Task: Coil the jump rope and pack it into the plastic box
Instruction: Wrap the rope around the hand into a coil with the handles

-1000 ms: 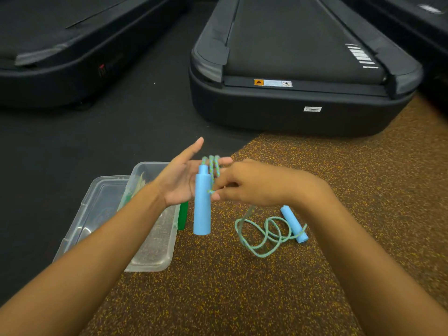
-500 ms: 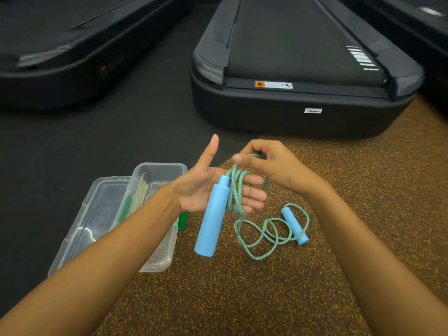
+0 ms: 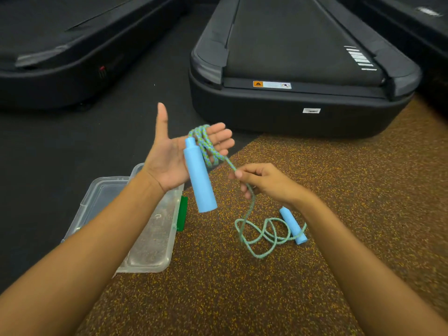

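Observation:
My left hand (image 3: 169, 157) is held palm up, thumb raised and fingers spread. Loops of the green-blue jump rope (image 3: 206, 145) are wound around its fingers, and one light blue handle (image 3: 200, 177) hangs down from them. My right hand (image 3: 265, 183) pinches the rope just below and to the right, pulling it taut from the coil. The remaining rope lies in loose loops (image 3: 263, 235) on the floor beside the second blue handle (image 3: 292, 225). The clear plastic box (image 3: 150, 248) stands open under my left forearm, partly hidden.
The box's clear lid (image 3: 101, 197) lies beside it on the left, and a green clasp (image 3: 182, 215) shows at its right edge. A black treadmill (image 3: 300, 76) stands ahead, another (image 3: 72, 57) at far left. The floor is brown speckled rubber (image 3: 242, 287) and black matting.
My right hand came off the top of the coil and dropped down to the right, drawing rope taut. My left hand opened flat and rose slightly; the floor loops shrank a little.

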`<state>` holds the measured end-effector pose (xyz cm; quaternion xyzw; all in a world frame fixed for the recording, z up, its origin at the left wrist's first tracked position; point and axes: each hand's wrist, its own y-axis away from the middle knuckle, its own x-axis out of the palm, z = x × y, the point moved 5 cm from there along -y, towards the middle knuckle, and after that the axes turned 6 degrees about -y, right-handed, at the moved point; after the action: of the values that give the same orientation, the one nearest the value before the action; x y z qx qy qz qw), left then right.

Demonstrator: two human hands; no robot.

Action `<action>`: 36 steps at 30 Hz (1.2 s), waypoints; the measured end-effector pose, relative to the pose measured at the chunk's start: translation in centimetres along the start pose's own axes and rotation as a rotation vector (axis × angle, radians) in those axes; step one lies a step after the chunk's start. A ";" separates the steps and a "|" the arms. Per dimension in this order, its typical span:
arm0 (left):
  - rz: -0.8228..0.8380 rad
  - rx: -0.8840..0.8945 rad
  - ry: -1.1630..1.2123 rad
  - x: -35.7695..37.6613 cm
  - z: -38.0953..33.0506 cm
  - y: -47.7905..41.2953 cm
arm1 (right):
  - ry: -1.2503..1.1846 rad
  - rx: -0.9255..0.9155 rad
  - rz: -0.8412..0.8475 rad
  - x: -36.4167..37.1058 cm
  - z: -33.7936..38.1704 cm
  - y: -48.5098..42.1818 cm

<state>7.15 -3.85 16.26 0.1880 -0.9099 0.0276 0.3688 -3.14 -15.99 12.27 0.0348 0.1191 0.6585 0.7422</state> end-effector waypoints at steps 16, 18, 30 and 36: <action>-0.153 -0.071 -0.148 -2.7 0.3 0.6 | 0.741 0.000 0.297 5.0 6.2 2.1; -0.115 -0.137 -0.177 -2.5 1.0 0.7 | 0.859 -0.093 0.228 4.5 7.8 2.3; 0.294 -0.448 -0.342 0.6 5.3 0.7 | 0.463 -0.246 -0.047 1.1 8.4 1.8; 0.430 -0.460 -0.196 1.8 5.7 0.8 | 0.090 -0.202 -0.079 -0.3 6.3 1.3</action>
<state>1.93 -4.80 13.43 -0.0947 -0.9423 -0.1198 0.2980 -3.00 -15.47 18.73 -0.0745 0.0869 0.6382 0.7614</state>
